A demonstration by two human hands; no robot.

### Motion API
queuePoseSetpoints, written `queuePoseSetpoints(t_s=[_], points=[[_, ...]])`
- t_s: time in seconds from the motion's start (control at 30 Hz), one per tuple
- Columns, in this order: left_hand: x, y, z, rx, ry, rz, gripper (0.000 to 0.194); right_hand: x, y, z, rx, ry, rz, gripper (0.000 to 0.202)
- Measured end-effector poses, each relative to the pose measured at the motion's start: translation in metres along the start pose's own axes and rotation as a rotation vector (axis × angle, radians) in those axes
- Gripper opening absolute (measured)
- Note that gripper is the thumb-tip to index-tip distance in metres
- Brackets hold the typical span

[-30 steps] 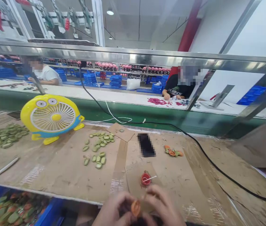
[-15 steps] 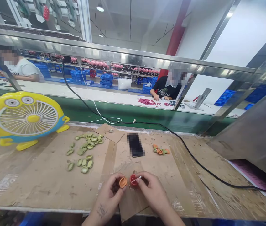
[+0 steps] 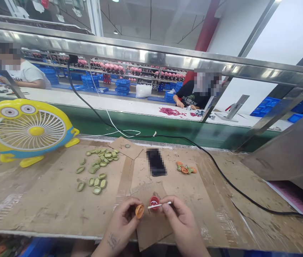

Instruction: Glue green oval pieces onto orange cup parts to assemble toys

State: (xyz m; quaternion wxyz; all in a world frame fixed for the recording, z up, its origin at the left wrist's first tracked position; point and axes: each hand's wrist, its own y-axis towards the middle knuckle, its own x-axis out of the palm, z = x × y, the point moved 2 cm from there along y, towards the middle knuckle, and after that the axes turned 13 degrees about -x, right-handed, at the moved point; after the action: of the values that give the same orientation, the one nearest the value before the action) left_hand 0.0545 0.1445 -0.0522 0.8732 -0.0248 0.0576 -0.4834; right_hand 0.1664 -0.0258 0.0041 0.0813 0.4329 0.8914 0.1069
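Far off to the left of your left hand (image 3: 120, 223), a yellow fan (image 3: 28, 130) stands upright on the cardboard-covered worktop (image 3: 46, 210), facing you. Between the fan and that hand, up and to its left, lies a loose scatter of green oval pieces (image 3: 97, 167), some in a tight cluster, others spread out below it.

Your left hand rests at the near edge of the worktop, its fingers closed round a small orange piece (image 3: 140, 211), pinched at the fingertips and tilted towards the other hand. Just right of that piece, between your two hands, a little red cup (image 3: 155, 202) sits on the cardboard, close to the fingertips of both. Well beyond it, straight ahead of the hands, a dark flat object (image 3: 156, 162) lies on the worktop, blurred out.

Your right hand (image 3: 179, 221) grips a thin white stick (image 3: 158, 205), held level, its far end reaching over the red cup towards the orange piece; whether the tip touches either you cannot tell. Ahead and slightly right of this hand, a few orange and green pieces (image 3: 185, 168) lie together. A black cable (image 3: 228, 185) runs across the worktop well to the right of the hand.
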Motion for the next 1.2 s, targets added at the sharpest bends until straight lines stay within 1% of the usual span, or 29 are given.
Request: queuePoseSetpoints(t_s=[0.13,0.3,0.4,0.6,0.67,0.97,1.2], points=[[-0.001,0.0,0.003,0.001,0.0,-0.005,0.016,0.012,-0.008,0.0,0.045,0.047,-0.042,0.044],[0.0,-0.001,0.007,0.008,0.0,0.005,0.016,0.019,-0.01,0.009,0.039,0.085,-0.071,0.043],[0.001,0.0,0.008,0.025,0.022,0.005,0.013,0.02,-0.01,0.01,0.049,0.092,-0.067,0.04],[0.001,-0.002,0.011,0.059,0.072,-0.01,0.012,0.018,-0.009,0.011,0.047,0.041,-0.129,0.036],[0.002,-0.003,0.012,0.061,0.087,-0.019,0.012,0.016,-0.009,0.012,0.039,0.011,-0.126,0.035],[0.002,-0.003,0.012,0.035,0.16,0.0,0.016,0.012,-0.007,0.007,-0.072,-0.125,-0.104,0.031],[0.0,-0.004,0.013,0.064,0.2,-0.007,0.021,0.012,-0.005,-0.001,-0.162,-0.223,-0.103,0.029]])
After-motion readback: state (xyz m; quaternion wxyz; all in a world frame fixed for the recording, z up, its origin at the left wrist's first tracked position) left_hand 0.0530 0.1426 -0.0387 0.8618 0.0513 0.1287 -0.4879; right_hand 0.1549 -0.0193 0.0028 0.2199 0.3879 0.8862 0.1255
